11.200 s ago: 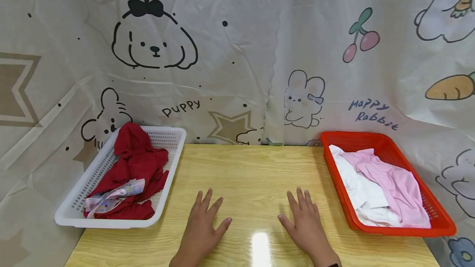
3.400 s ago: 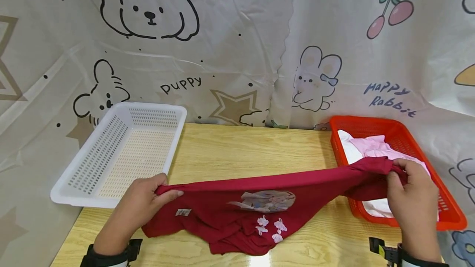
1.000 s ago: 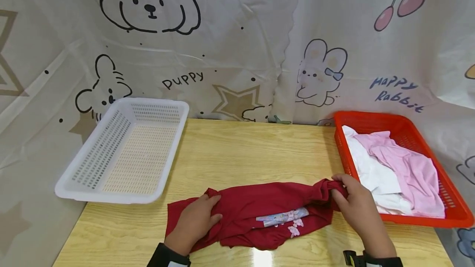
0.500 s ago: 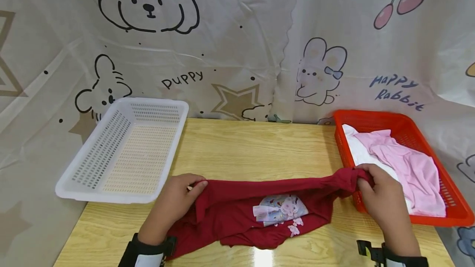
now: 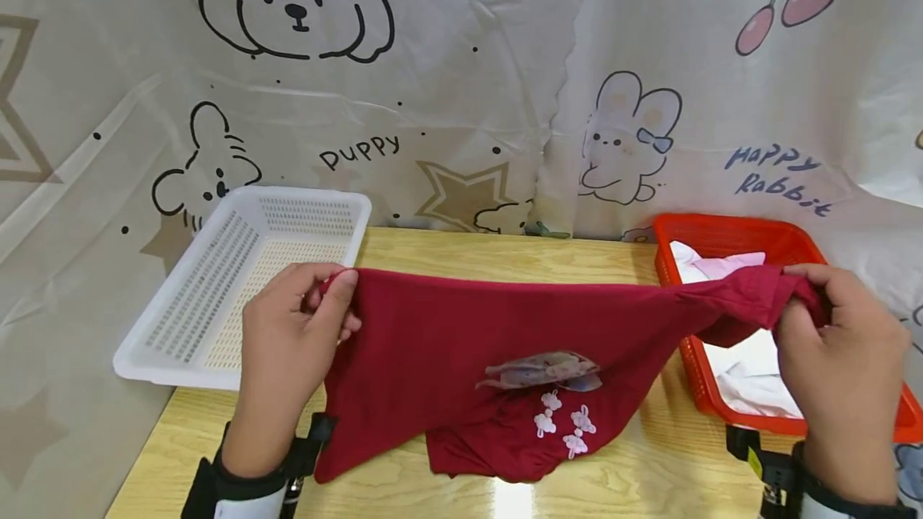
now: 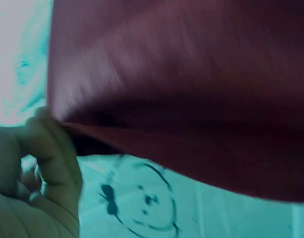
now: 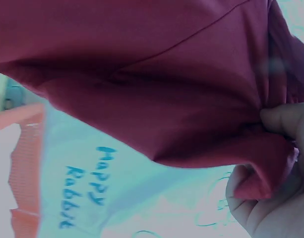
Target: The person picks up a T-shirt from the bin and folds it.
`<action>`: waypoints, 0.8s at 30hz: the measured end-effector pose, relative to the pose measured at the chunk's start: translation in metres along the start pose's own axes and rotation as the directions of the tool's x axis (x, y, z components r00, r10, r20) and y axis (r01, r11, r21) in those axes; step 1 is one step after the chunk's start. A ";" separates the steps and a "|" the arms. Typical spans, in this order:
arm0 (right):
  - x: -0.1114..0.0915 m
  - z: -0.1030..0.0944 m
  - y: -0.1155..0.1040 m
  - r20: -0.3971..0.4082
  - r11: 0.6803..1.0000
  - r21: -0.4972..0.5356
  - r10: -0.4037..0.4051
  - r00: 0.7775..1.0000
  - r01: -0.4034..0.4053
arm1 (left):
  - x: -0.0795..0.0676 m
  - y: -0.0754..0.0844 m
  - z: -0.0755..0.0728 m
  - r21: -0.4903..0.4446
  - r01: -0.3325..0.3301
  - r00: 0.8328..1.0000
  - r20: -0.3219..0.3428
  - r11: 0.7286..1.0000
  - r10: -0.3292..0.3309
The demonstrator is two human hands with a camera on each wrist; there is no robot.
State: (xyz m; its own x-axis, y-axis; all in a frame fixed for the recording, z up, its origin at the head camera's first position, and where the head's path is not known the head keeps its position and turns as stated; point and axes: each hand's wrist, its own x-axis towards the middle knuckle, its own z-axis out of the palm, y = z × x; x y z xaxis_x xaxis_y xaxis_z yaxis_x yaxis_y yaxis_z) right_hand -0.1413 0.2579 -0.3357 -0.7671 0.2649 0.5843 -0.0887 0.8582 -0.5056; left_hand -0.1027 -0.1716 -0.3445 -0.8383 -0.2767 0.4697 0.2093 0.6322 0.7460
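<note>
A dark red shirt point(image 5: 505, 327) hangs stretched between both hands, its lower folds on the table. It bears a pale printed patch and small white flower-shaped trims. My left hand point(image 5: 288, 343) pinches its upper left corner between thumb and fingers. The left wrist view shows that hand point(image 6: 42, 173) at the edge of the cloth point(image 6: 181, 89). With my right hand point(image 5: 844, 359) I grip the bunched upper right end, in front of the red basket. In the right wrist view, thumb and fingers of the hand point(image 7: 285, 183) hold gathered cloth point(image 7: 191, 109) near a seam.
A white plastic basket point(image 5: 209, 295) stands at the left with nothing seen inside. At the right, a red basket point(image 5: 728, 235) holds white cloth point(image 5: 753, 379) and pink cloth point(image 5: 735, 263), partly hidden by the shirt. A printed curtain point(image 5: 461, 86) hangs behind the wooden table point(image 5: 433, 251).
The shirt came out of the white basket earlier. Over the last second both hands have lifted and spread apart, raising its upper edge and pulling it taut. The pink cloth is now mostly covered.
</note>
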 end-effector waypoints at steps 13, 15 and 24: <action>0.061 0.114 0.013 0.241 0.996 0.081 -0.056 0.969 0.037 | 0.075 -0.066 0.089 -0.211 0.384 0.922 0.142 0.899 -0.360; 0.069 0.135 0.016 0.258 0.995 0.086 -0.077 0.963 0.056 | 0.079 -0.080 0.108 -0.295 0.419 0.908 0.133 0.859 -0.398; 0.069 0.216 0.030 0.565 0.945 0.211 0.092 0.820 -0.251 | 0.065 -0.153 0.172 -0.319 0.440 0.889 0.289 0.839 -0.356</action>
State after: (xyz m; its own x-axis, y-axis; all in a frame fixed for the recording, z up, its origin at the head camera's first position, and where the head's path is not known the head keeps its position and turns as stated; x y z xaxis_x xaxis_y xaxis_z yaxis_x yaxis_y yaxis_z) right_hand -0.3340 0.2069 -0.4476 -0.9961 0.0480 0.0744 -0.0252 0.6513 -0.7584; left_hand -0.2755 -0.1621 -0.5095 -0.9650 -0.2617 0.0152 -0.0327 0.1778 0.9835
